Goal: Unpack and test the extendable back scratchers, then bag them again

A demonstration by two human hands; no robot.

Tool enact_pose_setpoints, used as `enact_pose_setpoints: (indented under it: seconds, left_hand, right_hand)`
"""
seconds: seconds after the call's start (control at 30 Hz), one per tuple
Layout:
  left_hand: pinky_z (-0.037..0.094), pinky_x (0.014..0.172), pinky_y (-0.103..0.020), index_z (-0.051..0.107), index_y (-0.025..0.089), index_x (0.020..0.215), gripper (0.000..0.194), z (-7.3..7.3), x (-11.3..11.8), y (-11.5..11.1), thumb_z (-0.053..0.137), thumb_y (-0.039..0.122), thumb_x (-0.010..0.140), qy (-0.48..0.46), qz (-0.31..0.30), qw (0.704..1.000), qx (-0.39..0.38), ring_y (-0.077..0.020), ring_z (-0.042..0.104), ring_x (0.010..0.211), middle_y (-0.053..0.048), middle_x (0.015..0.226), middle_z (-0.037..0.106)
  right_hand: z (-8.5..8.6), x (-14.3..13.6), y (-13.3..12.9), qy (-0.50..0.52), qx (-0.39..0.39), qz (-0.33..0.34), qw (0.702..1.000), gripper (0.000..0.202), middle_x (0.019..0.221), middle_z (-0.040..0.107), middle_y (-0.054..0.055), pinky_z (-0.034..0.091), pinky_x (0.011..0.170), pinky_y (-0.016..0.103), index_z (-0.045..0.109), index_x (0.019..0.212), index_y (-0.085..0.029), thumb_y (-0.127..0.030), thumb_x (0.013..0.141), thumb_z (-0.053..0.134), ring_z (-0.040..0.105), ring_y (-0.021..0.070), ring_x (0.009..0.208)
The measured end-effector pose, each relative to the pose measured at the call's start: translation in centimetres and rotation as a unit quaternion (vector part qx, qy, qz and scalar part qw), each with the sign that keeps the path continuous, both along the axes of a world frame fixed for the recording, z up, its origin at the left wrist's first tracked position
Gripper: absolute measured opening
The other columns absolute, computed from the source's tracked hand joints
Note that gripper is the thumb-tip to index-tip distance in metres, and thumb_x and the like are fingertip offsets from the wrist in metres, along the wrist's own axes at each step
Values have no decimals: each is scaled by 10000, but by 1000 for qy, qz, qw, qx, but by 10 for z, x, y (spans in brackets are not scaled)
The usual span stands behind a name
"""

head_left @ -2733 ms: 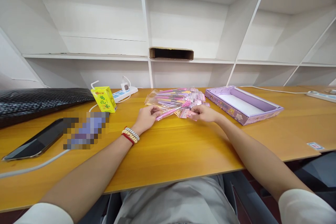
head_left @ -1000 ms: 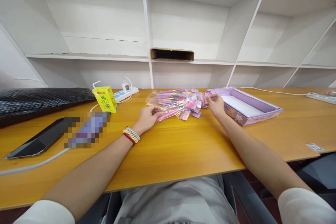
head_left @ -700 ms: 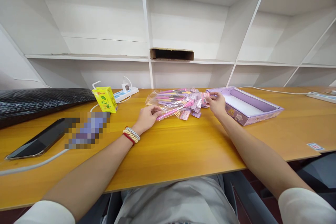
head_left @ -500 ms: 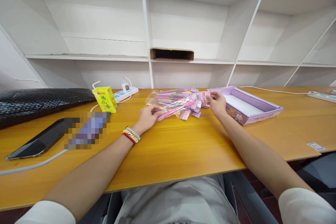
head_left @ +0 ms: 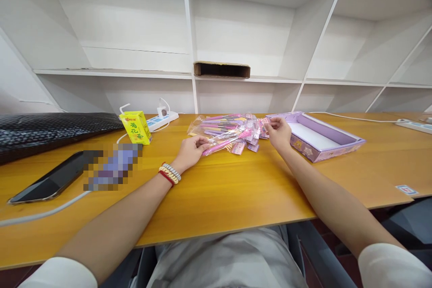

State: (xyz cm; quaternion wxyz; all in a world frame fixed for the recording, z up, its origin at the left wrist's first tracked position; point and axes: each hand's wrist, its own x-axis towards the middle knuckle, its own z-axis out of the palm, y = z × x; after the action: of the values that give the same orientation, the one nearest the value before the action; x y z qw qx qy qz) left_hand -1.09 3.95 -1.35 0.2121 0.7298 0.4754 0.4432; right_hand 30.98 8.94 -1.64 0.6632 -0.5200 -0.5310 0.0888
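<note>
white cubby shelving (head_left: 243,31) behind | yellow-brown wooden desk (head_left: 229,189) in front | dark reddish floor (head_left: 347,261) below | bright light

the tabletop (head_left: 236,193) is orange-yellow with a faint wood grain. under clear plastic, the pen-like sticks (head_left: 222,121) mix pink, purple and yellow, and the nearest stick (head_left: 218,146) is bright pink. the cards (head_left: 238,147) among them run from pink to lilac, one more reddish. the shallow box (head_left: 305,149) has lilac inner walls, a white floor and a printed purple outside with brownish-gold patches. the drink carton (head_left: 134,127) is bright yellow with green characters and a touch of red, its straw (head_left: 124,106) white. the bracelets (head_left: 169,174) are grey, cream and red. the shelves (head_left: 114,13) are white, the cardboard box (head_left: 222,76) brown.
</note>
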Motion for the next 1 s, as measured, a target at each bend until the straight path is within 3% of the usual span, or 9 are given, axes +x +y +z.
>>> enact_pose_setpoints:
  seconds: [0.23,0.4,0.7,1.0]
  left_hand:
    - [498,698,-317,612,161,824,176,0,0,0,603,313,735,0,-3,1000,2,-176,621,745,-46,783,674]
    - [498,704,-317,621,169,801,160,0,0,-1,613,310,726,3,4,1000,10,-169,617,727,-41,786,675]
    - [498,705,-308,628,159,821,165,2,2,-2,611,297,733,-7,-3,1000,-5,-162,611,732,-50,814,674]
    - [501,693,-303,620,157,812,159,3,3,-5,607,295,734,-8,-11,1000,-8,-156,608,718,-46,804,672]
  right_hand:
    - [-2,2,4,15,-18,34,999,384,647,594,0,472,556,330,583,923,-186,-394,612,673,560,175,577]
    - [-1,2,1,-29,-36,29,999,305,733,627,43,478,624,355,615,887,-175,-423,723,549,568,193,643]
    - [9,-7,-15,-160,-23,-116,980,247,801,633,95,421,695,356,547,937,-181,-343,824,400,565,231,721]
    - [11,-7,-15,-106,-20,-99,989,234,717,642,63,450,668,343,573,818,-176,-391,767,494,585,200,653]
